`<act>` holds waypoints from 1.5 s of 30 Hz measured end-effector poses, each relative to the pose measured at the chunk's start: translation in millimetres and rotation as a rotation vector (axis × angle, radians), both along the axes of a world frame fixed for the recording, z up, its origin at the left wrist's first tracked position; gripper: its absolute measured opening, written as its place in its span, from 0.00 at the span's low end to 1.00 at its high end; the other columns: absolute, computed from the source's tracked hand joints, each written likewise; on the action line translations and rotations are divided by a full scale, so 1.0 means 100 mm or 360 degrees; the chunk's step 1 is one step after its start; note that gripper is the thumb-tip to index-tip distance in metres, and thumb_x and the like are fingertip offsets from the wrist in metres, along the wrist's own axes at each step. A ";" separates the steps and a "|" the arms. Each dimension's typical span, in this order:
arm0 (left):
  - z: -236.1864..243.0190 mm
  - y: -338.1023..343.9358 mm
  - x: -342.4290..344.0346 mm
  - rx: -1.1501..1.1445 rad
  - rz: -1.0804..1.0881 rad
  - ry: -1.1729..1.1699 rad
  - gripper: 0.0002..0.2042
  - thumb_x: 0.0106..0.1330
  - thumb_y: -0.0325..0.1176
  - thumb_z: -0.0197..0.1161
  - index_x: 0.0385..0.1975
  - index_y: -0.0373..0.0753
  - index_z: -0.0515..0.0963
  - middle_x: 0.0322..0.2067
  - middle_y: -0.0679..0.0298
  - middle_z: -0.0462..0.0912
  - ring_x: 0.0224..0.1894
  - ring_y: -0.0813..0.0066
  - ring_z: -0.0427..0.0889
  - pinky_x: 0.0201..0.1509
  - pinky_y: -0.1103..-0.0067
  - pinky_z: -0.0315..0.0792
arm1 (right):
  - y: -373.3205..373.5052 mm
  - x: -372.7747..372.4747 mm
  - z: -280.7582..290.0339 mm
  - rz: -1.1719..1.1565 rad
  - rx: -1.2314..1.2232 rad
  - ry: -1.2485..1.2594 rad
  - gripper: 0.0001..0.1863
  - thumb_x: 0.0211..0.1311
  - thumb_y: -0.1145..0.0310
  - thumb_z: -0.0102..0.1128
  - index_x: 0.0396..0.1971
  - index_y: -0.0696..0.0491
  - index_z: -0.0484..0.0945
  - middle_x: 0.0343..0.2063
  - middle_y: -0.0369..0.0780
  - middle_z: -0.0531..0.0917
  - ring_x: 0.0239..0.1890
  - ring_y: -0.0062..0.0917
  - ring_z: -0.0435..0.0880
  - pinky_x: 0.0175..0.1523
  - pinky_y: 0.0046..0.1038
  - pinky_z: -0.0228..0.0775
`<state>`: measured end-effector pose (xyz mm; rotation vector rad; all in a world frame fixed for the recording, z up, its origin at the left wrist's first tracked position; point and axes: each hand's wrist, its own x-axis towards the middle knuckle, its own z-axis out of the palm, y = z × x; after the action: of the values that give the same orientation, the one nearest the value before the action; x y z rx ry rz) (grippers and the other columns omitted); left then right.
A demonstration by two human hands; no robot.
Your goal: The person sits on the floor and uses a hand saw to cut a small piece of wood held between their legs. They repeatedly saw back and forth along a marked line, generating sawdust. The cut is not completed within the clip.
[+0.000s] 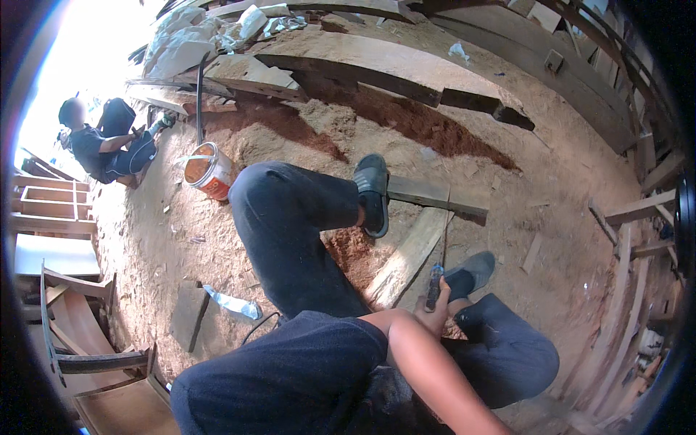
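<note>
My right hand (433,307) is closed round a dark, blue-trimmed handle (437,281) right of centre, partly behind a bare arm crossing my lap. A long, thin rod runs from the handle up toward a short timber beam (413,187) lying by my sandalled foot. A pale board (402,261) lies at an angle between my feet. I cannot make out my left hand.
Another person (101,148) crouches upper left. A white bucket (214,185) stands nearby. Wooden frames (51,217) line the left, timbers (623,246) the right, stacked boards (348,61) the back. A plastic scrap (232,303) and a dark block (190,315) lie by my left leg.
</note>
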<state>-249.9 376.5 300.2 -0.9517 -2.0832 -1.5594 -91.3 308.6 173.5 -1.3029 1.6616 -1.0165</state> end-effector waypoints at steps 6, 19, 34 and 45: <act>0.50 -0.23 0.53 0.0066 -0.0234 0.0151 0.19 0.69 0.41 0.54 0.25 0.28 0.75 0.21 0.55 0.80 0.26 0.67 0.81 0.28 0.69 0.67 | -0.07 -0.05 0.12 0.0010 0.0134 -0.0071 0.28 0.58 0.78 0.58 0.60 0.57 0.63 0.45 0.49 0.79 0.44 0.31 0.79 0.53 0.31 0.69; -1.95 -3.99 3.07 -0.0746 0.2311 -0.2497 0.35 0.53 0.40 0.69 0.61 0.41 0.62 0.56 0.50 0.73 0.58 0.51 0.73 0.57 0.54 0.67 | -0.06 -0.09 0.39 0.0024 0.0040 -0.0010 0.30 0.61 0.78 0.54 0.64 0.57 0.59 0.46 0.57 0.77 0.48 0.45 0.80 0.52 0.36 0.70; -2.75 -4.08 3.03 -0.1025 0.2070 -0.2177 0.40 0.39 0.36 0.78 0.56 0.35 0.65 0.50 0.49 0.77 0.52 0.52 0.78 0.54 0.63 0.74 | -0.12 -0.01 0.49 0.0085 0.0292 0.0106 0.26 0.62 0.80 0.50 0.61 0.63 0.60 0.49 0.48 0.76 0.50 0.29 0.76 0.58 0.29 0.64; -2.82 -3.93 2.98 -0.0939 0.2132 -0.2246 0.36 0.39 0.36 0.78 0.52 0.34 0.70 0.48 0.53 0.80 0.52 0.55 0.79 0.53 0.61 0.74 | -0.03 0.20 0.67 0.0046 0.0159 0.0189 0.24 0.66 0.70 0.55 0.58 0.64 0.64 0.50 0.49 0.75 0.54 0.34 0.74 0.61 0.31 0.62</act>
<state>48.4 -16.9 18.1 1.7533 -2.7897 -0.6939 -71.0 306.1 240.0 -1.3392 1.7542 -0.8421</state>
